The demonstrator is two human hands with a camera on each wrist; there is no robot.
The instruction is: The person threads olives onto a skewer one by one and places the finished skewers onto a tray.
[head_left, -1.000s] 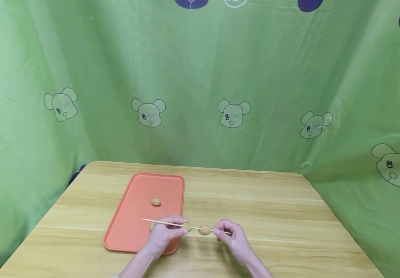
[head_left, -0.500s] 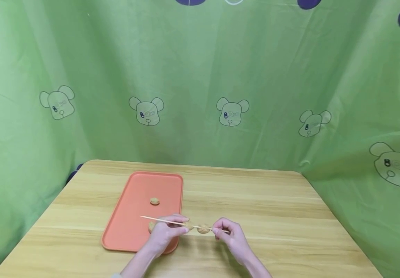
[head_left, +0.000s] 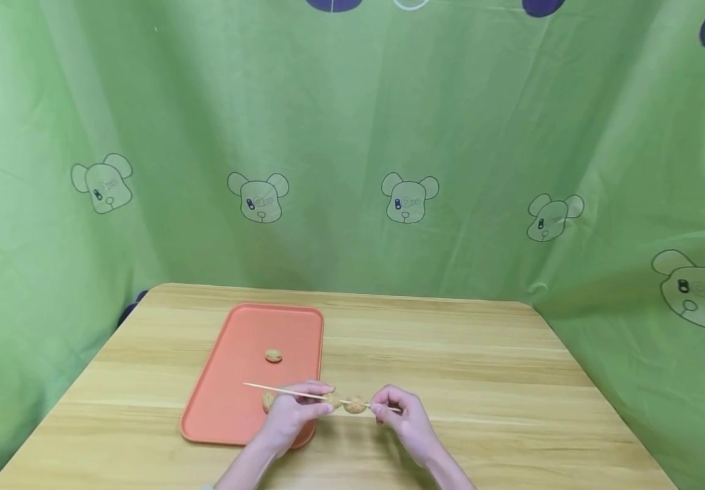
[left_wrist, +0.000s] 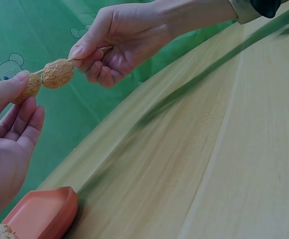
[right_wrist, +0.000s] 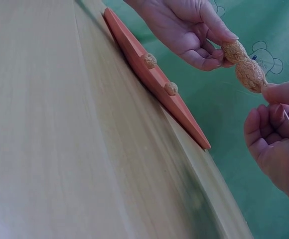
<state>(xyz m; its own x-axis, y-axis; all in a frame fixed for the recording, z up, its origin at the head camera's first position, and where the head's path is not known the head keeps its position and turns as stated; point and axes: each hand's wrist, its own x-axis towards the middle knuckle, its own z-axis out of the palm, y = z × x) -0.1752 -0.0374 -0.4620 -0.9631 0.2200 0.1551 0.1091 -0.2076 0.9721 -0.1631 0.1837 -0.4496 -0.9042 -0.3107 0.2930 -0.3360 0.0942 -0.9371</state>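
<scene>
A thin wooden skewer (head_left: pixel 263 387) is held up over the table, its pointed end to the left. Two wrinkled tan balls, like meatballs, are threaded on it. My left hand (head_left: pixel 288 414) pinches the left ball (left_wrist: pixel 30 88) between thumb and fingertips, partly covering it. Between the hands sits the right ball (left_wrist: pixel 58 73), close beside the left one; in the right wrist view this ball (right_wrist: pixel 250 75) overlaps the other. My right hand (head_left: pixel 407 416) pinches the skewer near its right end with thumb and forefinger, right next to that ball.
A red-orange tray (head_left: pixel 218 408) lies on the left of the wooden table (head_left: pixel 481 367), partly under my left hand. It bears two more tan balls, one farther back (head_left: pixel 273 356) and one nearer (head_left: pixel 267 401) beside the left hand. A green curtain (head_left: pixel 328 122) hangs behind the table.
My right hand has moved slightly left, and the right ball has come closer to the ball in my left hand, narrowing the gap. The left hand stays nearly still.
</scene>
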